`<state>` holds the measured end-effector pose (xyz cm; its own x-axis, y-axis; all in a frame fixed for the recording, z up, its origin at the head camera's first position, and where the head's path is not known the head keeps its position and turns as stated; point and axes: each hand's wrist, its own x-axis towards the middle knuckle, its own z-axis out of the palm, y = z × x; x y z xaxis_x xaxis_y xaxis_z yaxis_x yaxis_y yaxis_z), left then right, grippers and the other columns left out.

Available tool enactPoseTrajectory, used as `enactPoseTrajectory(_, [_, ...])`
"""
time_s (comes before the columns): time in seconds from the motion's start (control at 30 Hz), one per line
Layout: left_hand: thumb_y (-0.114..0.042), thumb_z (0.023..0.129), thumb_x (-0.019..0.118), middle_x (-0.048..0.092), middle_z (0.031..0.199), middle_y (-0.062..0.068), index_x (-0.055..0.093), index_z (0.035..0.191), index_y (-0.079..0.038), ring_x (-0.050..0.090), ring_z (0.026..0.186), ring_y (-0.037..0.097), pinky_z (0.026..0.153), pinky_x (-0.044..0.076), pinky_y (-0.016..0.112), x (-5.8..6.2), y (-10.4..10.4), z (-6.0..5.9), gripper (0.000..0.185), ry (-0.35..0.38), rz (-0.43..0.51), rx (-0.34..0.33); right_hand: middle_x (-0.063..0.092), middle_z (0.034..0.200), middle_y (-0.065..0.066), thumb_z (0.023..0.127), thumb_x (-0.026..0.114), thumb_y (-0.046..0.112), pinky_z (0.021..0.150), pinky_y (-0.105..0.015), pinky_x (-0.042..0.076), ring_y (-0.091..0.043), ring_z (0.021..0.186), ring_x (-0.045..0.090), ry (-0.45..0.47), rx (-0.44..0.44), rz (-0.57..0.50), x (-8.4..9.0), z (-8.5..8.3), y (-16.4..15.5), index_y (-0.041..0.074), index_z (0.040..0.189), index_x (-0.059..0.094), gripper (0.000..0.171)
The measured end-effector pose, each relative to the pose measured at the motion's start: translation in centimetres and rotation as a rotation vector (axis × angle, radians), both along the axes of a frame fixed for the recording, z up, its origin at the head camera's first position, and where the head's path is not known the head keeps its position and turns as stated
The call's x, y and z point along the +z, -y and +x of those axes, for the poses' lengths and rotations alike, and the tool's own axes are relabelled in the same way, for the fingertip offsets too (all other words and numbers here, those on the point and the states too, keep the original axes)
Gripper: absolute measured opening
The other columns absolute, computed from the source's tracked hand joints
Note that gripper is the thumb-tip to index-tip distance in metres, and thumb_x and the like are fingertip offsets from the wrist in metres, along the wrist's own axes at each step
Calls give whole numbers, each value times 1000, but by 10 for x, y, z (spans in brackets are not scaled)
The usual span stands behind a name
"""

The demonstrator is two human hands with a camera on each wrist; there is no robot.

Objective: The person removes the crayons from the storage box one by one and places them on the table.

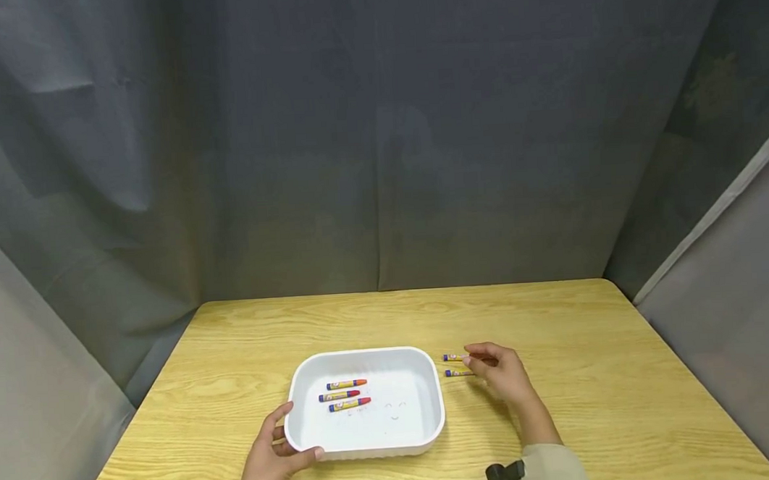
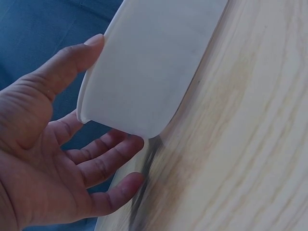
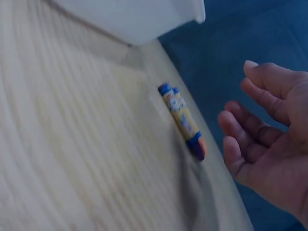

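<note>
A white plastic tray (image 1: 410,427) sits on the table, its near left corner held by my left hand (image 1: 269,455). In the left wrist view the thumb lies on the tray's rim and curved fingers reach round the end wall (image 2: 149,67). Inside lie an orange crayon (image 1: 346,384), a red crayon (image 1: 339,396) and a red-orange crayon (image 1: 350,405). My right hand (image 1: 506,380) hovers above two yellow-wrapped crayons (image 1: 455,372) right of the tray. The right wrist view shows its loosely bent fingers apart from them; one crayon (image 3: 182,118) has a dark purple tip, the other orange.
The wooden table (image 1: 602,402) extends around the tray on every side. Grey cloth (image 1: 380,160) hangs behind the table, with pale panels (image 1: 740,308) at the sides. Small face-like marks (image 1: 395,411) show on the tray floor. A black device (image 1: 504,476) sits at the right wrist.
</note>
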<state>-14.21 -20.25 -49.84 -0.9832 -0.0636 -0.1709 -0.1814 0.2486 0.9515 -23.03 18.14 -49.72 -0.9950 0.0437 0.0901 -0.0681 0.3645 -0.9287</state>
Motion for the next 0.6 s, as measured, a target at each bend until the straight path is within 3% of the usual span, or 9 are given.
enactPoseTrajectory(0.13, [-12,62,87,47,110,23,29,142,-8,61,85,23,70,51,36,1,0,0,100,-3,-7,6,63,99,-12,88,66,11,72,-38,52,-21,85,59,-8,41,-49,15,5,12,-2,112,62,28])
enactPoseTrajectory(0.3, [-13,61,87,48,109,22,30,142,-9,61,84,23,69,50,35,4,0,2,99,-4,-26,25,64,98,-12,87,67,11,74,-40,52,-22,86,60,-31,89,-92,16,3,23,1,110,64,25])
enactPoseTrajectory(0.6, [-15,60,88,50,109,20,32,141,-11,61,83,22,69,50,34,2,-3,1,98,3,-38,31,64,100,-11,86,68,12,73,-33,52,-22,85,61,-56,213,-104,33,7,47,-1,112,62,30])
